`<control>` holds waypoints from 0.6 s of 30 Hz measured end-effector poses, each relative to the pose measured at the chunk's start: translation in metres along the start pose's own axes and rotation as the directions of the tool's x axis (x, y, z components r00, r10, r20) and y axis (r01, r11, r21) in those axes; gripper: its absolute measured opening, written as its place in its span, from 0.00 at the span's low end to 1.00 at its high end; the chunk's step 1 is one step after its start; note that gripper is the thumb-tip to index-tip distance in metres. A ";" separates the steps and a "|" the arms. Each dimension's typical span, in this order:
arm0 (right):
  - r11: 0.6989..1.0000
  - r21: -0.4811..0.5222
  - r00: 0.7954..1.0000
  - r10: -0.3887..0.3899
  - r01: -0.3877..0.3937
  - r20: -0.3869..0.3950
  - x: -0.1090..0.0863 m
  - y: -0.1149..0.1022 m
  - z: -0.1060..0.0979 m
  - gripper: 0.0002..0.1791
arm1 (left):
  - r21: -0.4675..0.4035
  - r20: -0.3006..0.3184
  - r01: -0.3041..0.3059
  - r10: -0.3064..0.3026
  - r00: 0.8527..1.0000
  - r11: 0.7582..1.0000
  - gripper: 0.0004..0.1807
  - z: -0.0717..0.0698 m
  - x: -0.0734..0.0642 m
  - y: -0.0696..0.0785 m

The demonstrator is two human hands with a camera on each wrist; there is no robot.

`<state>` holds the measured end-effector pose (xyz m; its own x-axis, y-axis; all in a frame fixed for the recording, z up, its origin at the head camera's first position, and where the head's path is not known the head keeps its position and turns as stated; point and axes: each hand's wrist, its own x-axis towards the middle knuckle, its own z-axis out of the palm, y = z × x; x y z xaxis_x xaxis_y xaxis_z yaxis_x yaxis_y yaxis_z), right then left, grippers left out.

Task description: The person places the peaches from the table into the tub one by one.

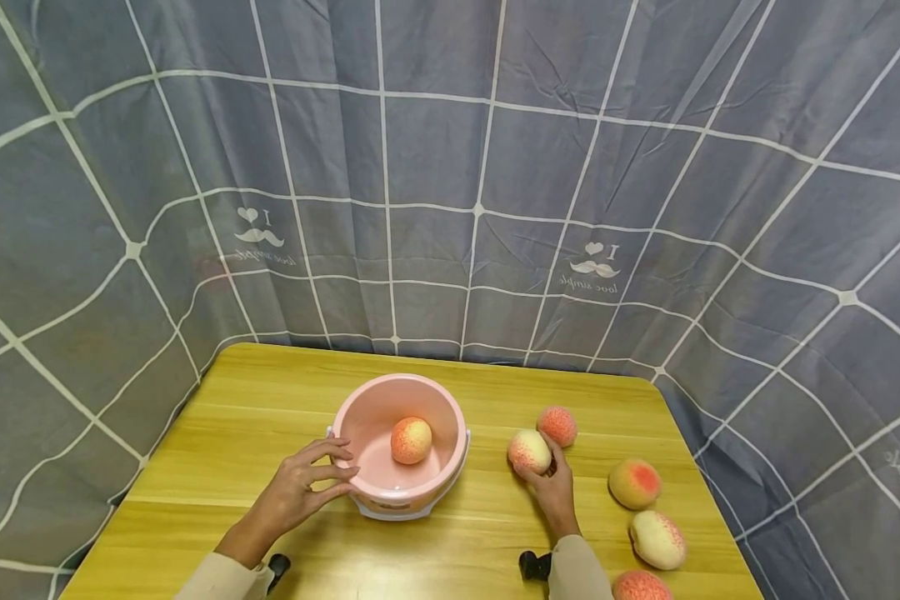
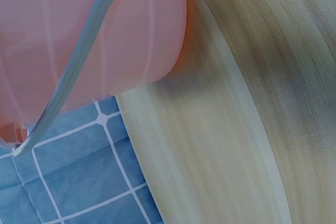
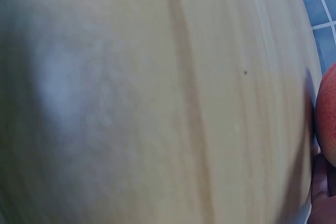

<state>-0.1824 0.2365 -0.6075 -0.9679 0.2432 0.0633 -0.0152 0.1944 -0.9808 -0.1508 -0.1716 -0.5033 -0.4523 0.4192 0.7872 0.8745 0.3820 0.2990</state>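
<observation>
A pink bucket [image 1: 400,387] stands upright on the table, with a single red-and-yellow peach [image 1: 411,440] lying at its bottom. My left hand [image 1: 300,487] holds the bucket's near left rim, fingers over the edge and thumb on the outer side. In the left wrist view the bucket's side [image 2: 121,40] and its pale handle [image 2: 73,66], hanging down, fill the upper left. To the right of the bucket, my right hand [image 1: 555,492] grips a pale peach with red speckles [image 1: 528,451]; part of a peach [image 3: 327,114] shows at the right wrist view's edge.
A redder peach [image 1: 558,425] lies just behind the held one. Down the table's right side are a yellow peach with a red patch [image 1: 634,484], a cream peach [image 1: 658,540] and a red peach [image 1: 642,587]. A grey checked curtain [image 1: 435,167] surrounds the wooden table [image 1: 270,400].
</observation>
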 end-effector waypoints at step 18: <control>0.999 0.050 1.000 0.003 -0.002 -0.020 0.001 0.000 -0.001 0.40 | 0.007 0.018 0.030 -0.030 0.999 1.000 0.17 -0.002 0.001 0.003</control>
<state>-0.1831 0.2376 -0.6073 -0.9628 0.2624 0.0641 -0.0260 0.1461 -0.9889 -0.1480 -0.1713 -0.5003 -0.4815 0.4221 0.7682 0.8592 0.4005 0.3185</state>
